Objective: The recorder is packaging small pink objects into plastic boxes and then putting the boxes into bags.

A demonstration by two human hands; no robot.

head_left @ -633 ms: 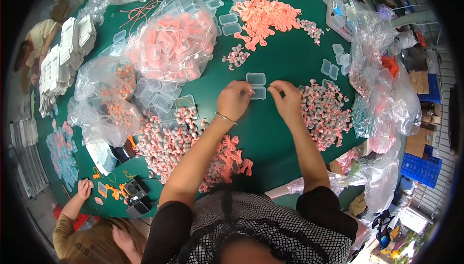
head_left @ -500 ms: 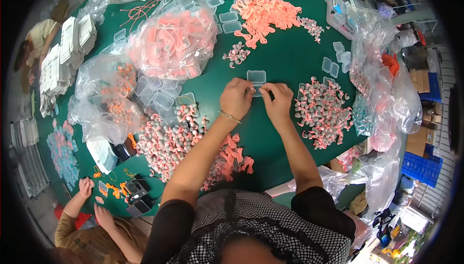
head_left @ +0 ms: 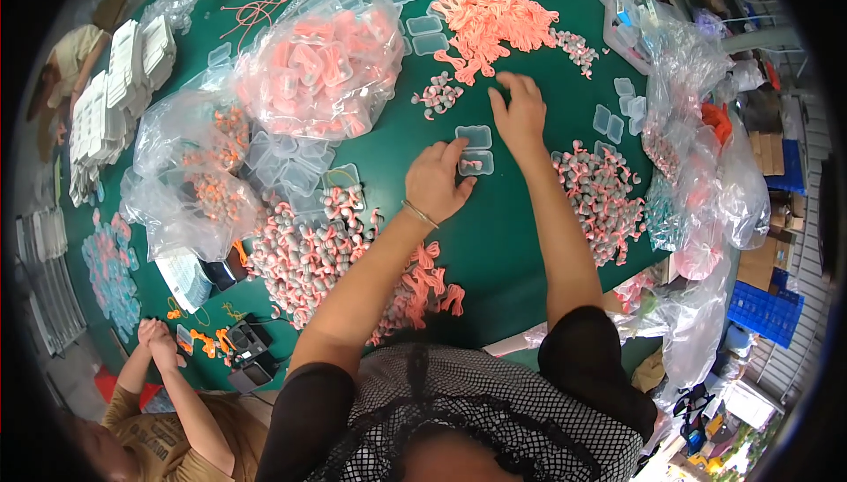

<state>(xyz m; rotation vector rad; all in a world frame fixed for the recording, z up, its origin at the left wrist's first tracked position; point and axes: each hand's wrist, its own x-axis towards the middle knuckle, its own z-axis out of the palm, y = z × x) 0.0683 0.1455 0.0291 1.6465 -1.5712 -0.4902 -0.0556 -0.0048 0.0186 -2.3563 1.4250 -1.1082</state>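
Observation:
A small clear plastic box (head_left: 476,163) lies with its lid (head_left: 475,137) folded back on the green table, a small pink-and-grey piece inside. My left hand (head_left: 437,182) grips the box's left edge between thumb and fingers. Beyond the box and to its right, my right hand (head_left: 520,113) is empty, thumb and fingers apart. It is near a heap of coral cord bundles (head_left: 494,27) and a little cluster of pink-and-grey pieces (head_left: 438,96). Larger piles of the same pieces lie right (head_left: 600,204) and left (head_left: 309,257) of my forearms.
A big clear bag of pink-filled boxes (head_left: 318,67) stands at the back left, beside a bag with orange pieces (head_left: 190,173). White trays (head_left: 115,102) are stacked at the far left. Another person's hands (head_left: 159,341) rest at the lower left. Plastic bags (head_left: 697,164) line the right edge.
My right hand has left the box and moved up toward the cord heap. My left hand has shifted to the box's left side. The other person's hands have come together.

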